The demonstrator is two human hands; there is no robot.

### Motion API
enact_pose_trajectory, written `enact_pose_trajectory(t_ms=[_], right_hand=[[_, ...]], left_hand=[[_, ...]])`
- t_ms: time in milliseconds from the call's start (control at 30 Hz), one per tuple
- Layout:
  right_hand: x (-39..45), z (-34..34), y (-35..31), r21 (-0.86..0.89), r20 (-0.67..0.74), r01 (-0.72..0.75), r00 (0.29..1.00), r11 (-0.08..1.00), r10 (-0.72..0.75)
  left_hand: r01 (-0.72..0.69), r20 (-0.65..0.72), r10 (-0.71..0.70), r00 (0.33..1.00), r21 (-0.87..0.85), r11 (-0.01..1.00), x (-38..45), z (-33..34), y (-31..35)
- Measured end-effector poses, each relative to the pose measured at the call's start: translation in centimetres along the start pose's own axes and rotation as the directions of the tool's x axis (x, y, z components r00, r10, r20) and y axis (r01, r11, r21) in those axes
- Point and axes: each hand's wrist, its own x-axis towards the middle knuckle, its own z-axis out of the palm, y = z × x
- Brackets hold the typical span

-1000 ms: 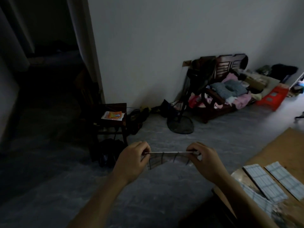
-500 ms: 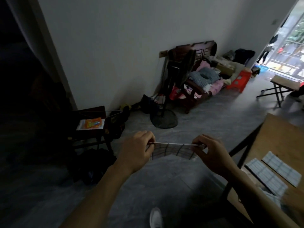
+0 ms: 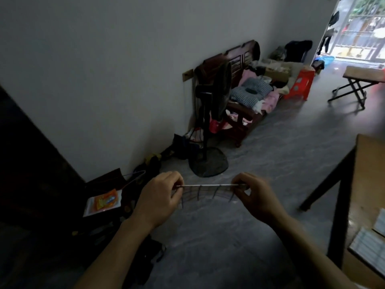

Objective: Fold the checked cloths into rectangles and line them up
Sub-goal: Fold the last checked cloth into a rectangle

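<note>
The checked cloth (image 3: pixel 205 192) is up in the air, stretched flat between both hands above the grey floor (image 3: pixel 260 163), its top edge pulled into one taut straight line and the rest sagging just below in a shallow curve. The left hand (image 3: pixel 160 200) pinches the left end, fingers curled together and clamped on the fabric. The right hand (image 3: pixel 255 197) does the same on the right end, thumb and fingers pressed shut on the corner. Both forearms reach in from the near edge, the hands level with each other.

Off to the near right sits a wooden table (image 3: pixel 366 184) on dark legs, and on its near corner lie folded checked cloths (image 3: pixel 368 247), pale rectangles side by side, partly cut off by the frame. Further out, a standing fan (image 3: pixel 212 113) on a round base stands against the white wall (image 3: pixel 104 69), with a dark wooden bench (image 3: pixel 239 105) just to its right, heaped with clothes and a checked cushion. A red plastic stool (image 3: pixel 300 84) stands past the bench. On the near left, very dim, a dark chair carries an orange packet (image 3: pixel 103 202). Far right, a small folding table (image 3: pixel 362 80) stands near a bright doorway
</note>
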Motion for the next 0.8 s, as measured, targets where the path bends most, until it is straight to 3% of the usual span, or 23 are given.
enact_pose_trajectory(t_ms=[233,467,800], right_hand=[[2.5,-4.0,7.1,-0.086,-0.110,-0.151,0.984,0.985,0.141],[3.7,-7.5,12.5,-0.180,-0.218,-0.366,0.920,0.913,0.325],[9.7,-11.8,15.1,-0.300,-0.416,-0.627,0.764,0.719,0.493]], left_hand=[[-0.129,0.114,0.139,0.984,-0.093,0.987,11.4,5.6,0.7],[-0.290,0.205,0.352,0.913,-0.281,0.915,23.3,12.4,2.5],[-0.480,0.146,0.650,0.745,-0.560,0.675,39.8,18.4,4.9]])
